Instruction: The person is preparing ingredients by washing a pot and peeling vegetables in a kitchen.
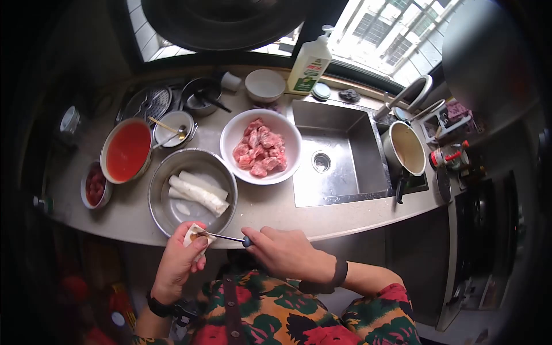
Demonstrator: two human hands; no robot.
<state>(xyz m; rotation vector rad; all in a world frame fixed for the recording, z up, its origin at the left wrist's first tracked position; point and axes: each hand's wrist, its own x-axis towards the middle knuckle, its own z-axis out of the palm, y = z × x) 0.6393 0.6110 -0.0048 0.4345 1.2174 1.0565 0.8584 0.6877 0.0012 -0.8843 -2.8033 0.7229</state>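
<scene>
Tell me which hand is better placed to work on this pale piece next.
Probably your right hand: it holds the blue-handled tool, pointed at the pale piece that your left hand grips.

The pale counter (259,210) carries a metal basin (159,201) and several bowls (291,141).

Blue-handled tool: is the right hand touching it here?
Touching. The head view shows the right hand gripping the blue-handled tool, fingers closed on its handle with no gap visible.
</scene>
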